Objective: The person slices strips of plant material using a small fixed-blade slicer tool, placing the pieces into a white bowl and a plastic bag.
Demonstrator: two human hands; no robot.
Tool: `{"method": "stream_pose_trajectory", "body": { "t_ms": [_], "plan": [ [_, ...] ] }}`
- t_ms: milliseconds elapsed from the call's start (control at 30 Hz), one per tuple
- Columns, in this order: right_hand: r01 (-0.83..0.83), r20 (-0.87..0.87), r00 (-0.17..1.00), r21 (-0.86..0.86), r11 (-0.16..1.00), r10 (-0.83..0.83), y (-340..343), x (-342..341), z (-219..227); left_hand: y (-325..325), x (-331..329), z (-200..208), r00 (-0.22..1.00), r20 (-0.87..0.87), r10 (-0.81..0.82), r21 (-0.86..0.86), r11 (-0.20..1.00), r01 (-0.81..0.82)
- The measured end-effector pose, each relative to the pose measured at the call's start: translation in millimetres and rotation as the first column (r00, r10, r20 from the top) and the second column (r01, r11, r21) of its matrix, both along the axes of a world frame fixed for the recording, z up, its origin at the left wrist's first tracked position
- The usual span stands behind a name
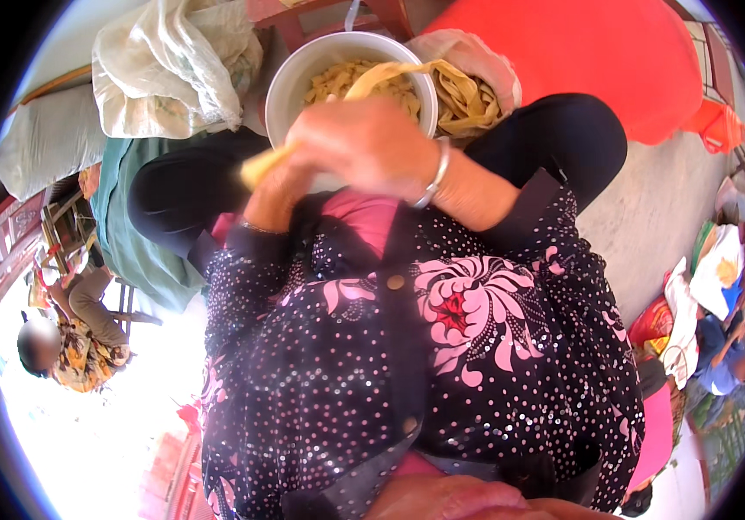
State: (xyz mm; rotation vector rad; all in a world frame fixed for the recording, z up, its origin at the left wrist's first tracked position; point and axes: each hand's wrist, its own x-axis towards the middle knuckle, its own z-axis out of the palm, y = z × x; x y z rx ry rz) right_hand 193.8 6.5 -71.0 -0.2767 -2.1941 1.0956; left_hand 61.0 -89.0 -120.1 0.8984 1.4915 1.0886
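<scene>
Spreading at upper right, a smooth red covering (580, 61) dwarfs a round white bucket (288, 76) and a crumpled pale sack (481, 52). Over the bucket's near rim, the blurred right hand (368, 143), nearer the sack, seems curled around a flat, bending yellow strip (381, 75); whether the left hand (281, 186) grips, I cannot tell. The strip's long axis slants from the sack down-left past the fingers. Small yellowish pieces (338, 80) lie inside the bucket.

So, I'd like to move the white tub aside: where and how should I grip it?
Probably by the left rim of the white tub, coming from the left and hooking over the lip: its round edge shows uncovered there, while the yellow strip crosses the right side and the pale sack sits right beside it.
</scene>
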Motion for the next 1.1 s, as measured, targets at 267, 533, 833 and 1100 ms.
{"method": "stream_pose_trajectory", "body": {
  "t_ms": [267, 533, 833, 1100],
  "plan": [
    [-0.476, 0.022, 0.87, -0.218, 0.852, 0.492, -48, 5, 18, 42, 15, 37, 0.44, 0.861, 0.254, -0.376, 0.901, 0.215],
    [-0.017, -0.262, 0.954, -0.532, 0.847, -0.146, -36, 11, 28, 19, 15, 79, 0.854, 0.358, 0.377, -0.233, 0.922, -0.309],
    [0.264, -0.175, 0.9, -0.508, 0.82, -0.399, -8, 0, 17, 4, 10, 104, 0.993, -0.029, 0.115, 0.098, 0.989, -0.112],
    [0.09, 0.082, 0.996, -0.694, 0.714, -0.045, 4, 16, 10, 17, 9, 98, 0.599, -0.772, 0.211, 0.422, 0.876, 0.235]
  ]
}}
